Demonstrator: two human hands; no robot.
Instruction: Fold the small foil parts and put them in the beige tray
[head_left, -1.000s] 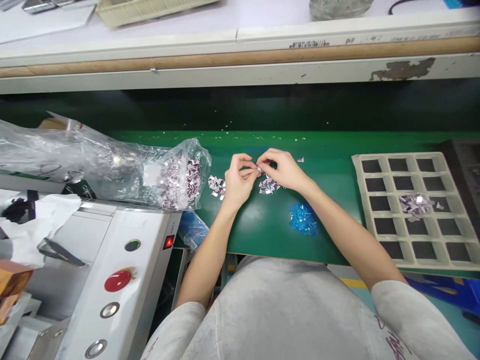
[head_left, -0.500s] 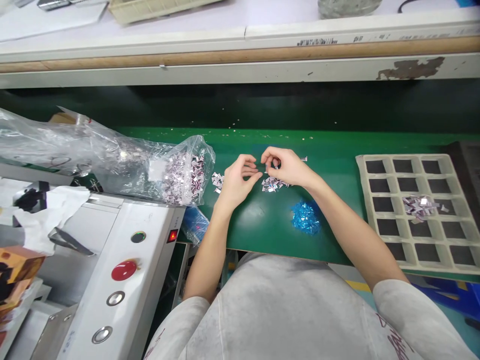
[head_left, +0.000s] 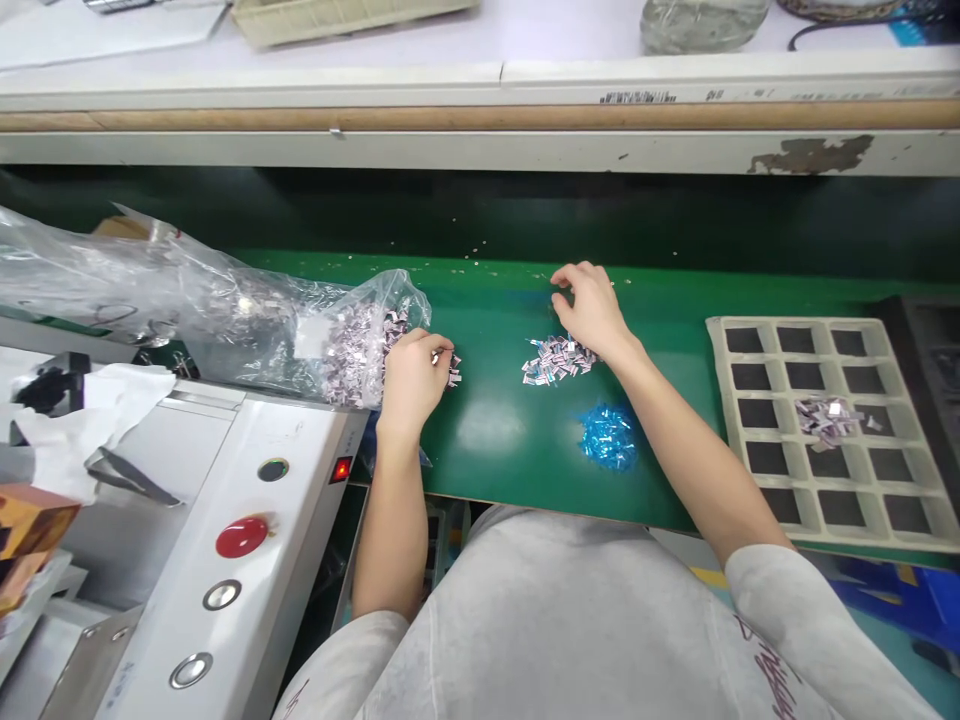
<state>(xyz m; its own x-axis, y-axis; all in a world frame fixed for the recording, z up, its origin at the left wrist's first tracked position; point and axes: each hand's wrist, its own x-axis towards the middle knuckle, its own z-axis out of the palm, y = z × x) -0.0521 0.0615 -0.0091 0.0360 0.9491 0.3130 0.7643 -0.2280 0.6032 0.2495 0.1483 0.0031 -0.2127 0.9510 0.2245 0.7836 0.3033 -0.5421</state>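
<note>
A green belt (head_left: 495,440) runs across the work station, with a pale shelf edge (head_left: 480,150) above it at the back and a dark gap between the two. At the left stands a white machine (head_left: 225,520) with a red button (head_left: 241,536) and a small red lamp (head_left: 342,468); beside it a clear plastic bag (head_left: 247,325) lies on its side, its open mouth full of small silvery parts. At the right sits a beige compartment tray (head_left: 825,430), one of its middle cells holding a little heap of the same parts (head_left: 829,417). On the belt, a pile of silvery parts (head_left: 556,359) lies in the middle and a clump of blue scraps (head_left: 607,436) lies nearer the body, just apart from it. The left hand (head_left: 411,378) rests at the mouth of the bag, fingers curled together over a few loose parts (head_left: 452,371) that lie just beside the bag; whether it pinches one cannot be told. The right hand (head_left: 591,308) is beyond the middle pile, the wrist above it, with the fingers bent and the thumb drawn in toward the forefinger near the belt; anything between them is too small to see. The two hands are well apart.
</note>
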